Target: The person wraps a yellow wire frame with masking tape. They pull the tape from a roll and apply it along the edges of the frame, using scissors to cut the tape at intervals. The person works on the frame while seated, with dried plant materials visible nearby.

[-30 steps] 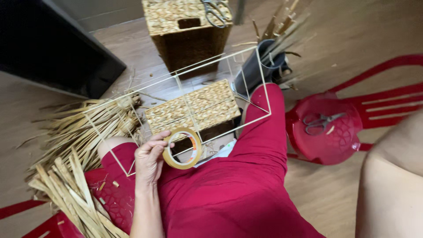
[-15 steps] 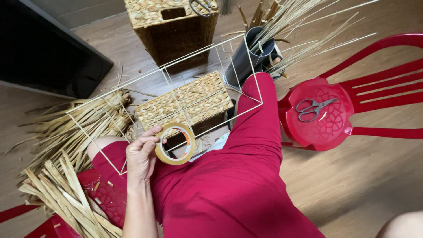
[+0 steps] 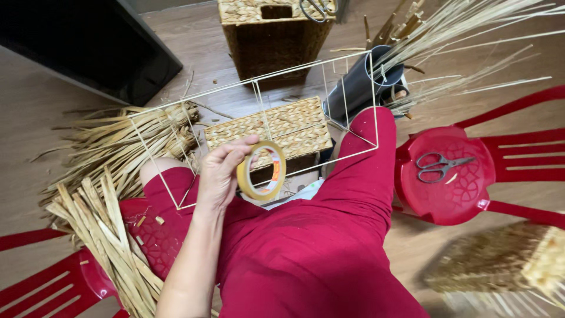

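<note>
Wire frame (image 3: pixel 259 123) across red-trousered lap, unchanged. Red chair (image 3: pixel 447 176) with scissors (image 3: pixel 438 166) sits further right than before. Left hand (image 3: pixel 220 174) keeps its grip on tape roll (image 3: pixel 262 171), raised slightly above lap. Right hand out of view.

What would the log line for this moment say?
left hand: holds tape roll | right hand: out of view | wire frame: over lap | scissors: on red stool

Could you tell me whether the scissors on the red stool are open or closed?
Closed: the scissors lie flat on the red stool, blades together.
</note>
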